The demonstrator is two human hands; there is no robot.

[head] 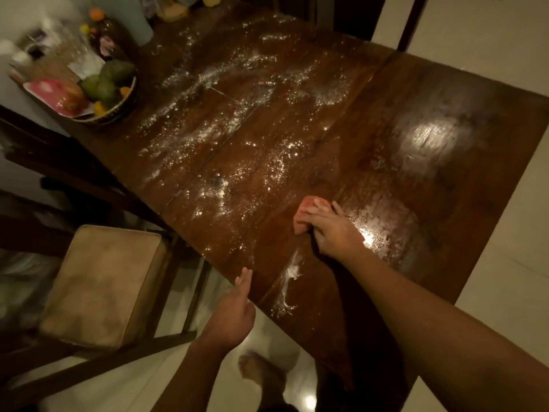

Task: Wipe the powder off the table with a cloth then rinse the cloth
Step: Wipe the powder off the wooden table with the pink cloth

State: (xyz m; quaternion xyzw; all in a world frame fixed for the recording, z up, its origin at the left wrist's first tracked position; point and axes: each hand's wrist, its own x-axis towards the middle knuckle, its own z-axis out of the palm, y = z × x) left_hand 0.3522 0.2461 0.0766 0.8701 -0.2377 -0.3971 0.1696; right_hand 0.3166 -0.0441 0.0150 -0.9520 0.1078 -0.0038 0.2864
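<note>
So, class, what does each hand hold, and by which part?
The right hand grips the bunched pink cloth from above; the left hand holds nothing.

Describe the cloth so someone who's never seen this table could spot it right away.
Find the long dark wooden table dusted with white powder. Near its close end, the right hand holds a small crumpled cloth. It is orange-pink, unlike the white powder and brown wood around it.

No text, label or number is legible.
</note>
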